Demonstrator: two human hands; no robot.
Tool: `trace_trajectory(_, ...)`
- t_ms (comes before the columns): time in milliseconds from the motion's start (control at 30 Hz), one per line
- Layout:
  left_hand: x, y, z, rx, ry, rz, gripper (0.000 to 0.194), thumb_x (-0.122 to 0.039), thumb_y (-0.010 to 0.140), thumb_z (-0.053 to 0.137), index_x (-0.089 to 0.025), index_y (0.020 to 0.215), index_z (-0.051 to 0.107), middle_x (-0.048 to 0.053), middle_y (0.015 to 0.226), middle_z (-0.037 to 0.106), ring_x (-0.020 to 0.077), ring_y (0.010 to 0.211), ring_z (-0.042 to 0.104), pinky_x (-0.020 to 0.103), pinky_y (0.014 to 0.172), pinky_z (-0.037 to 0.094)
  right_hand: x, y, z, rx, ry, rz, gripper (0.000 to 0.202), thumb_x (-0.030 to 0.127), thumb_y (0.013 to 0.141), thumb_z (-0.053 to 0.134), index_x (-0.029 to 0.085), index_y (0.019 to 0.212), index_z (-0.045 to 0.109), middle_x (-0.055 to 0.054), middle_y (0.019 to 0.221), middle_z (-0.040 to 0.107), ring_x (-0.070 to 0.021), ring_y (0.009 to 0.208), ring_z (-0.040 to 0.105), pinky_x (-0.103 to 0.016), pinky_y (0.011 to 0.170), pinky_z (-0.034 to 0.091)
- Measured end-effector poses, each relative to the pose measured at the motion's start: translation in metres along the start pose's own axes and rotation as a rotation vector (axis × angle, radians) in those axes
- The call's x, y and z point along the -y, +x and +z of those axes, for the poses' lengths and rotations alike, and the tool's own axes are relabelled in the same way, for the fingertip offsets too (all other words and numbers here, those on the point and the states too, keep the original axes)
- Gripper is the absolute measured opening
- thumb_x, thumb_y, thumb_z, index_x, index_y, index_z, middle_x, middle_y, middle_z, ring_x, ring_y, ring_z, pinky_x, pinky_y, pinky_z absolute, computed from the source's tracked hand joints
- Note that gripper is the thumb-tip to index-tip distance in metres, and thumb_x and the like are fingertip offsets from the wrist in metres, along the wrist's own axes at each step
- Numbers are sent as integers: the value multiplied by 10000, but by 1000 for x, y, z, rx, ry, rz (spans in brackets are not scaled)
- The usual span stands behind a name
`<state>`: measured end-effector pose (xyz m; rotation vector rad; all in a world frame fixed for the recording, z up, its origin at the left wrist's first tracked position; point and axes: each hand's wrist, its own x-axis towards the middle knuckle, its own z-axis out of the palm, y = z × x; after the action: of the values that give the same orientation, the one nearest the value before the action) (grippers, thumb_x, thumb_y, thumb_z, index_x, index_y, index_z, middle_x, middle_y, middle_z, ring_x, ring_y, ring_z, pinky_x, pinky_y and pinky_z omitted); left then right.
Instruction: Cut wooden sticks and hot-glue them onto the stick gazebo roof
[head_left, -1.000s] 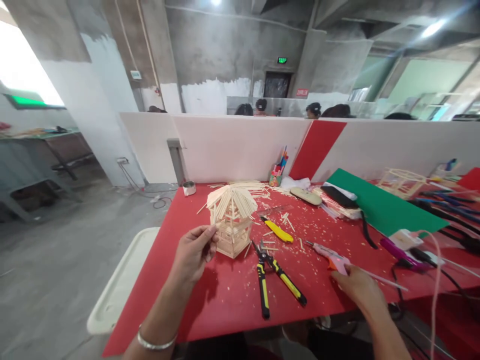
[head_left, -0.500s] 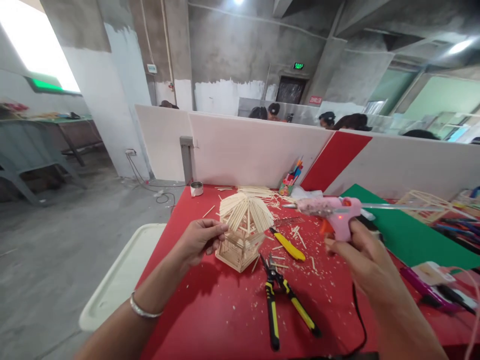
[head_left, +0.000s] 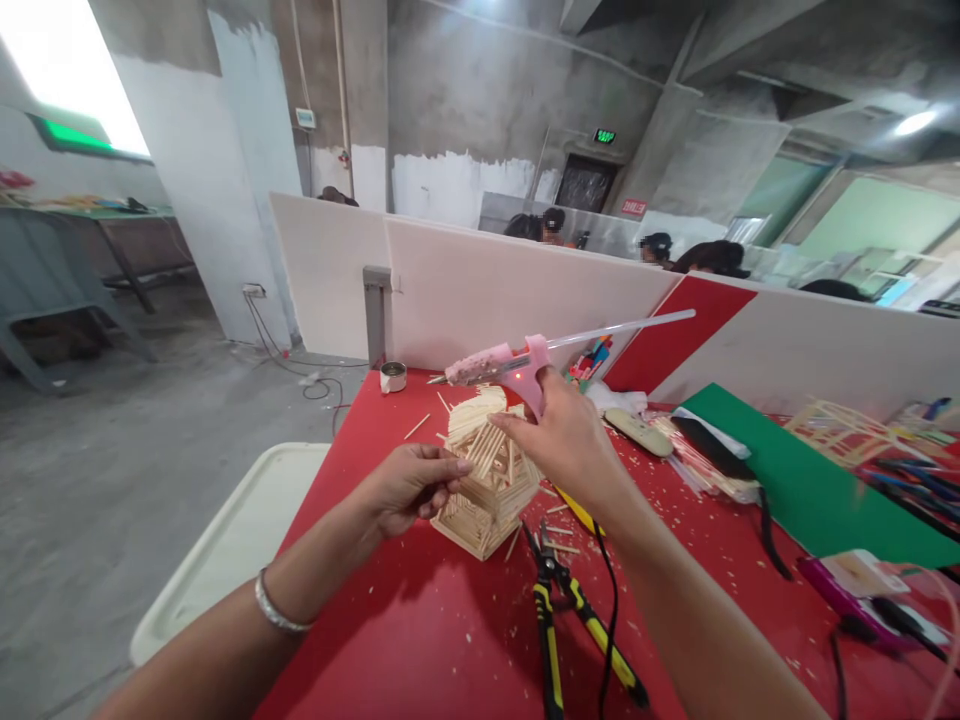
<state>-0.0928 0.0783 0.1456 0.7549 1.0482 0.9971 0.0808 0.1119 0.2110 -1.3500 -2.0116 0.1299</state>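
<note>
A small house model (head_left: 487,510) made of thin wooden sticks stands on the red table, its sloping roof partly covered by my right arm and hand. My left hand (head_left: 412,490) is closed in a pinch at the roof's lower left edge; what lies between the fingertips is too small to make out. In my right hand (head_left: 574,430) is a pink hot glue gun (head_left: 491,365), held above the roof. Its nozzle points left, a clear glue stick (head_left: 622,327) juts from its back, and a small light glows on its side.
Black-and-yellow cutters (head_left: 551,580) lie open before the model, beside yellow-handled pliers (head_left: 581,512) half hidden by my arm. A tape roll (head_left: 392,377) sits at the back left. At right are a green board (head_left: 817,480) and a purple power strip (head_left: 862,605). A white partition (head_left: 457,290) stands behind.
My right hand has brought the glue gun left from the right side to above the model's roof, its cable trailing along. My left hand stays pinched at the roof edge.
</note>
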Motion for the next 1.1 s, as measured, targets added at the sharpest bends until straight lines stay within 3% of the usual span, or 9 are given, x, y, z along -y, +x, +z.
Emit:
trace_trajectory(200, 0, 4, -1, 8, 3, 4, 198, -215, 583, 775, -125, 542, 604, -17, 449, 578, 23, 280, 398, 125, 253, 236, -2, -7, 18, 25, -114, 80, 452, 451, 725, 639, 172, 1068, 544, -60, 807, 630, -248, 785, 604, -358, 674, 419)
trace_trajectory(500, -1, 3, -2, 67, -59, -3, 169, -178, 705, 690, -98, 571, 625, 10, 463, 598, 44, 306, 442, 129, 262, 308, 0, -9, 17, 14, -115, 103, 437, 446, 712, 645, 178, 1045, 554, -56, 760, 642, -252, 752, 616, -345, 642, 419)
trace_trajectory(900, 5, 7, -1, 73, -160, -37, 132, -117, 731, 675, -82, 604, 657, 36, 556, 635, 38, 366, 494, 102, 293, 373, -1, -11, 15, 59, -43, 134, 438, 426, 713, 649, 188, 1066, 543, -41, 769, 635, -217, 699, 590, -320, 618, 397)
trace_trajectory(1100, 11, 4, -1, 99, -100, 28, 127, -159, 695, 724, -76, 615, 672, 35, 510, 620, 44, 359, 494, 111, 315, 384, -16, -24, -1, -29, 80, 154, 405, 497, 729, 615, 192, 987, 549, 6, 680, 585, -150, 579, 527, -272, 553, 378)
